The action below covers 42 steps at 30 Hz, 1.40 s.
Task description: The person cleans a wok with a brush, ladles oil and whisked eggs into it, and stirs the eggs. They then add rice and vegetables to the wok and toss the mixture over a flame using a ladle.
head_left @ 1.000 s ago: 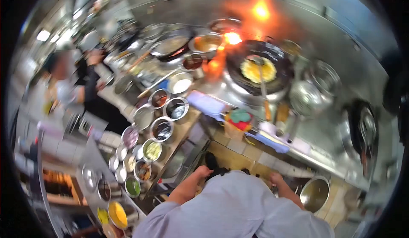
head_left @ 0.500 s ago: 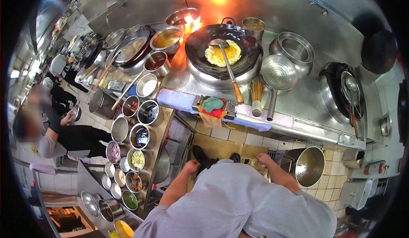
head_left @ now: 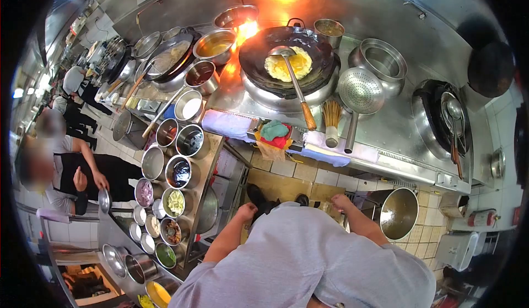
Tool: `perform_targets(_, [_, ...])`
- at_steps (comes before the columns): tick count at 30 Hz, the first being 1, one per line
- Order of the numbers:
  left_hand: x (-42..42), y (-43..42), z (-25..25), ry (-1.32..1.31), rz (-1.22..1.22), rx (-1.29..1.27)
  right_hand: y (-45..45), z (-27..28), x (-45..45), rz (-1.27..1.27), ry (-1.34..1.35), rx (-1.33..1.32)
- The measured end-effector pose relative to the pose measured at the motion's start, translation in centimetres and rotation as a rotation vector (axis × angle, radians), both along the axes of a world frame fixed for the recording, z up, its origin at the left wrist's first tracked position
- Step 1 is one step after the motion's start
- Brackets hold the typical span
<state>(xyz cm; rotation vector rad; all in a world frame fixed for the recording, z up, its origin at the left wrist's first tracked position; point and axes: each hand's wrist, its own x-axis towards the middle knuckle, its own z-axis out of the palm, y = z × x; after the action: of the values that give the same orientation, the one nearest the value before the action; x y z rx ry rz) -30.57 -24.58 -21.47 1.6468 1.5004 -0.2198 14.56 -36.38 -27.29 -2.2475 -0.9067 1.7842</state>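
While both arms hang down in front of the stove [head_left: 397, 134], the left hand [head_left: 247, 211] and right hand [head_left: 341, 202] stay low on either side of the person's body, well apart from the cookware. Their fingers look bent and nothing shows in them, but I cannot tell whether either grip is open or closed.

The egg [head_left: 301, 65] lies in the dark wok [head_left: 258, 50], pale and ruffled around its edge, glossy yellow towards the middle. A ladle [head_left: 282, 51] rests over its upper left side, the wooden handle end reaching out past the wok's near rim, just beside a bristle brush [head_left: 332, 121].

Orange flame [head_left: 247, 30] rises near the wok's upper left rim (a bright flare), and a perforated strainer [head_left: 361, 90] sits close on the right. Between the strainer and the second wok [head_left: 427, 118] is a bare stretch of metal. To the left, containers [head_left: 152, 162] crowd the desk [head_left: 212, 151]. The right hand has a large pot [head_left: 398, 214] near it, with tiled floor beyond; the left is near the desk's edge.
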Motion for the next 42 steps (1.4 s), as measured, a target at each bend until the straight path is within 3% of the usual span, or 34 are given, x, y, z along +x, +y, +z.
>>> perform_targets(2, [0.1,-0.1,0.6,0.009,0.022,0.006,0.0,-0.4,0.2,0.119,-0.015,0.019])
perform_targets(7, [0.0,0.2,0.5,0.050,0.034,-0.032,-0.2,-0.7,-0.3,-0.142,-0.026,0.055])
perform_targets(17, [0.1,0.4,-0.8,-0.008,0.065,-0.088,0.5,1.4,-0.6,-0.082,-0.051,-0.014])
perform_targets(23, [0.2,0.8,-0.2,0.006,0.065,-0.112,-0.1,1.9,-0.7,-0.213,0.037,-0.009])
perform_targets(26, [0.4,0.9,0.0,0.022,0.042,-0.107,0.1,1.9,-0.6,-0.176,0.029,0.008])
perform_targets(28, [0.4,0.8,-0.3,0.023,0.024,-0.084,0.7,1.3,-0.6,0.080,-0.028,0.003])
perform_targets(30, [0.6,0.9,0.3,0.032,0.013,-0.064,4.0,6.5,-2.5,0.371,0.024,0.191])
perform_targets(32, [0.4,0.4,0.5,0.050,0.008,-0.060,8.2,18.5,-6.3,0.224,0.220,0.411])
perform_targets(33, [0.0,0.2,0.6,0.065,0.009,-0.058,10.0,25.7,-7.9,0.204,0.125,0.593])
perform_targets(36, [0.1,0.1,0.5,0.084,-0.036,-0.053,16.8,32.3,-8.6,0.123,-0.371,1.194])
perform_targets(37, [0.2,0.1,0.5,0.079,-0.055,-0.047,18.6,34.9,-9.1,0.106,-0.613,1.196])
perform_targets(39, [0.0,0.3,0.8,0.080,-0.080,-0.043,23.7,32.6,-8.9,0.111,-0.927,1.238])
perform_targets(42, [0.0,1.6,1.6,0.054,-0.096,-0.024,29.6,30.8,-7.9,0.113,-0.793,0.801])
